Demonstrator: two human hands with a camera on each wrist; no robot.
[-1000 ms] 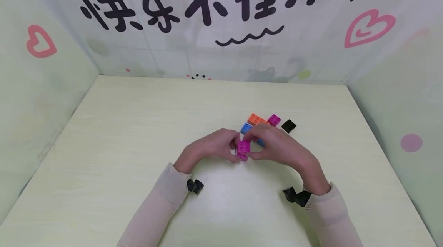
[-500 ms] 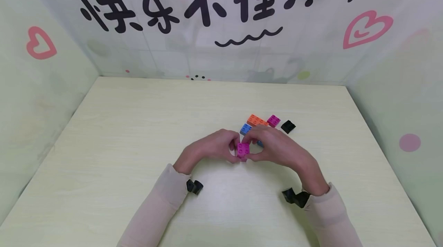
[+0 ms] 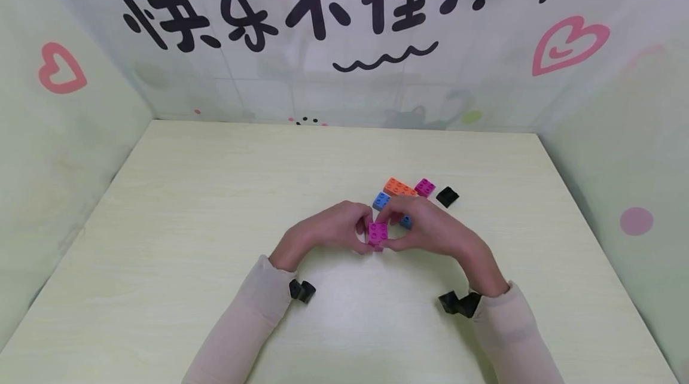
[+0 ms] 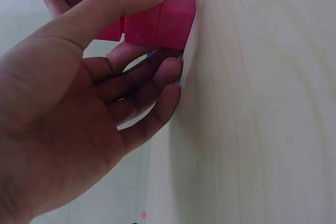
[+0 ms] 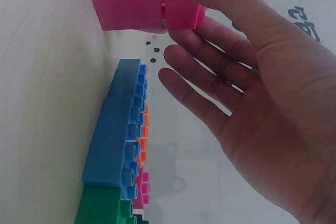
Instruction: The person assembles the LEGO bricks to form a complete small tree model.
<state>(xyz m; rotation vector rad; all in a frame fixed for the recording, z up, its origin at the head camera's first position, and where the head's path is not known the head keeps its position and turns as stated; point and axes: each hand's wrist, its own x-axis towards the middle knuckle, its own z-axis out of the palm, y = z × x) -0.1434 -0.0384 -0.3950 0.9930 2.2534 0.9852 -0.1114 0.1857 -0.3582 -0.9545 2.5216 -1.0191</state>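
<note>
While both forearms reach in over the table [image 3: 161,222], the head view places a pink stack [image 3: 378,237] between the left hand [image 3: 335,226] and the right hand [image 3: 430,225], at the fingertips of each. I count four studs on its upper face. Just beyond the right hand lie an orange brick [image 3: 397,186], a blue brick [image 3: 381,200] nearer its forefinger, a magenta brick [image 3: 424,187] and, farthest right, a black brick [image 3: 447,197]. More blue shows in the opening between right thumb and forefinger.

In the left wrist view, the left hand pinches the lower part of the stack. Its thumb lies along the near face, across a fine seam between two flush lower bricks [image 4: 143,19]; the other fingers bend loosely beneath the thumb. Whether the stack touches the table, I cannot tell.

In the right wrist view, the right hand pinches the top brick [image 5: 181,11], thumb against its face, remaining fingers loosely extended and slightly apart. A narrow gap runs between this brick and those under it. Under the right hand, blue bricks stand in a row, studs up; a green brick [image 5: 98,205] adjoins them, farther from the fingertips. Orange and magenta studs show behind that row.
</note>
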